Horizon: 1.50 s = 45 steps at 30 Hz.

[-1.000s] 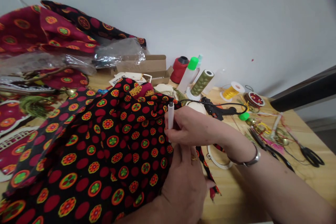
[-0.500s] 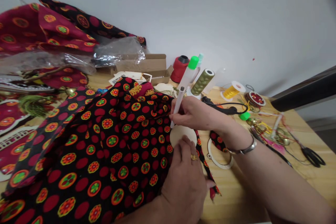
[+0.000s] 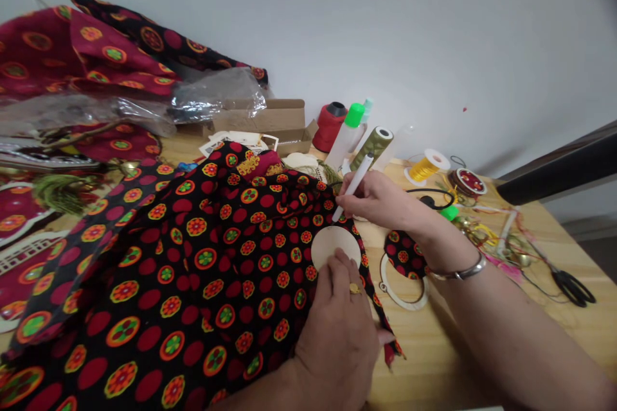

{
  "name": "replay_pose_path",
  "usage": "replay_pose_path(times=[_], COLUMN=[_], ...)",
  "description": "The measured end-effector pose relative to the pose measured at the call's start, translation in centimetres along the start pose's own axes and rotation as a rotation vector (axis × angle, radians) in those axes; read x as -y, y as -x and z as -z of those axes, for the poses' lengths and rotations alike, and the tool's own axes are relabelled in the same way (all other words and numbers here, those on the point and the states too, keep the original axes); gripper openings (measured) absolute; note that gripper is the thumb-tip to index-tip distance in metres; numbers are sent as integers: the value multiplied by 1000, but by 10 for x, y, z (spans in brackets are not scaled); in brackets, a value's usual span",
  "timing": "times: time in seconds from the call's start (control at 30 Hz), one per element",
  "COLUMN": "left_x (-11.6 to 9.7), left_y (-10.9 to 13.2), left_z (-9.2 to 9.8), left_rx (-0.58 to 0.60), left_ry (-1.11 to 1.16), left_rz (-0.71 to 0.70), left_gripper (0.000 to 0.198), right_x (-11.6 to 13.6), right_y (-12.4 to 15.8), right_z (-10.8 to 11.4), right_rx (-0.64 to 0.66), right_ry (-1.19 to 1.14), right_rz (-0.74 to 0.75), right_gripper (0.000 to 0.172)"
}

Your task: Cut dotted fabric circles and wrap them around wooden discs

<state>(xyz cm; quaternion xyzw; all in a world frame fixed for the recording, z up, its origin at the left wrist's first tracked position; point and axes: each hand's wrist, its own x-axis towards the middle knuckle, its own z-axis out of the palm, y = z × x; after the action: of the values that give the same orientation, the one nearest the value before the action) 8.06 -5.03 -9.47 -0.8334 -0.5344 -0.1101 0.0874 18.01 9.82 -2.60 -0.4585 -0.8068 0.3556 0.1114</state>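
Note:
Black fabric with red dots and orange-green flower motifs [image 3: 202, 282] spreads, partly rumpled, before me. On its right edge lies a round cream disc [image 3: 328, 245]. My left hand [image 3: 340, 327], wearing a gold ring, presses the lower part of that disc against the cloth with outstretched fingers; its thumb sticks out to the right. A slim white pen [image 3: 360, 176] is pinched in my right hand [image 3: 378, 198], tip down, just beyond the disc's far edge. Whether the tip touches the cloth I cannot tell. A bracelet circles my right wrist.
Right of the cloth lie a cream ring [image 3: 405, 298] and a fabric-covered circle [image 3: 402, 253]. Black-handled scissors [image 3: 573, 286] rest farther right. Behind stand a green-thread cone [image 3: 373, 148], a red-thread cone [image 3: 330, 127], a yellow spool [image 3: 424, 167] and a cardboard box [image 3: 270, 117].
My right hand has moved right and slightly away with the pen, from the disc's left edge to beyond its far edge. The pen now leans more to the right. My left hand has stayed put.

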Motion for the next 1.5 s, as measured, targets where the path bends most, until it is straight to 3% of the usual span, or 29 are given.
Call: replay_pose_path(times=[0.13, 0.27, 0.5, 0.67, 0.97, 1.3, 1.5], left_x=[1, 1, 0, 0, 0, 0, 1], left_y=[-1, -1, -1, -2, 0, -1, -2], left_z=[1, 0, 1, 0, -1, 0, 0], left_rx=[-1, 3, 20, 37, 10, 15, -33], left_ry=[7, 13, 40, 15, 29, 20, 19], left_rz=[-1, 20, 33, 10, 28, 10, 30], left_gripper=[86, 89, 84, 77, 82, 80, 88], right_x=[7, 21, 34, 39, 36, 40, 35], right_y=[7, 14, 13, 6, -1, -3, -8], right_z=[-2, -14, -26, -23, -20, -21, -19], right_rx=[0, 96, 219, 278, 211, 293, 223], right_ry=[-84, -154, -53, 60, 67, 90, 87], right_rz=[-15, 37, 140, 127, 132, 185, 182], right_gripper=[10, 8, 8, 7, 8, 14, 11])
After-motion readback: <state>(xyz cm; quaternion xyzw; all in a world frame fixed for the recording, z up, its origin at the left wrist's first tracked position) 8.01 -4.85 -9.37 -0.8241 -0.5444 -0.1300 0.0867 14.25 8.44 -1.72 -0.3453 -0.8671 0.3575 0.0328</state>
